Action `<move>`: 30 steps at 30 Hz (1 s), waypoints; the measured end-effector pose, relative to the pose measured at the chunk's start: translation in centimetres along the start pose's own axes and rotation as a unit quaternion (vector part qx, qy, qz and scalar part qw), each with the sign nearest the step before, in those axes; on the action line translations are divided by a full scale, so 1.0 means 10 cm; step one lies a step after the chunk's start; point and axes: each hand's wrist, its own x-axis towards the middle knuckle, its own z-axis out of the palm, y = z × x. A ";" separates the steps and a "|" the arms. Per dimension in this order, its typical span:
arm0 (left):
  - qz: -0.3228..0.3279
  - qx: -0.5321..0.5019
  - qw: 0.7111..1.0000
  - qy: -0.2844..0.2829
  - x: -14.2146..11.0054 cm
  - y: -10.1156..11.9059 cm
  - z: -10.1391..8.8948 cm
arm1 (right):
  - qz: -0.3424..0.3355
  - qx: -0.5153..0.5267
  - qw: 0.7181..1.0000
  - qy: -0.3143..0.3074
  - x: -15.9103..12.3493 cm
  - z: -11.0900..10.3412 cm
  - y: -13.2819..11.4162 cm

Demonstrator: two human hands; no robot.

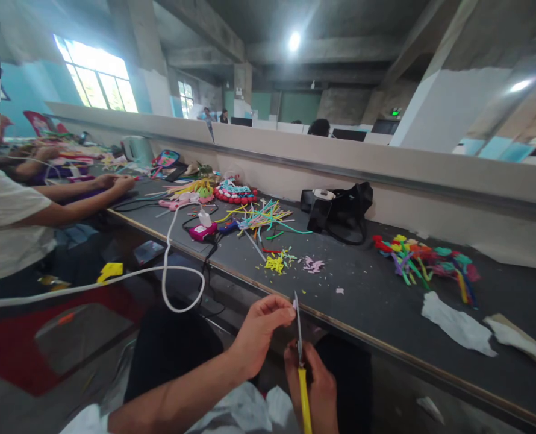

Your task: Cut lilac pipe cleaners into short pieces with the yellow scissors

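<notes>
My left hand (261, 331) is pinched at the fingertips around a small pale purple piece (294, 305), just above the table's front edge. Its end lies right beside the blades of a pair of scissors with yellow handles (303, 392). Those scissors are gripped in my right hand (321, 383), blades pointing up and away from me. Whether the blades touch the piece is too small to tell. Beyond my hands, a heap of yellow clippings (274, 263) and a smaller heap of pale purple clippings (313, 264) lie on the dark table (376, 313).
Colourful fuzzy sticks (268, 218) lie behind a magenta-and-blue glue gun (203, 231). A black strapped device (320, 216) stands near the partition. Fuzzy flowers (403, 250) and crumpled white paper (458, 323) are rightward. A white cable (171, 271) loops at left, near a co-worker's hands (117, 182).
</notes>
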 end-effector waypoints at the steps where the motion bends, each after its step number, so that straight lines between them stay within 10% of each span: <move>1: 0.000 -0.001 1.000 -0.002 0.01 0.00 0.00 | 0.013 0.007 1.000 0.010 -0.01 0.02 -0.01; 30: -0.023 -0.042 0.998 -0.031 0.03 0.06 0.04 | 0.085 0.107 0.991 0.005 -0.02 0.04 -0.06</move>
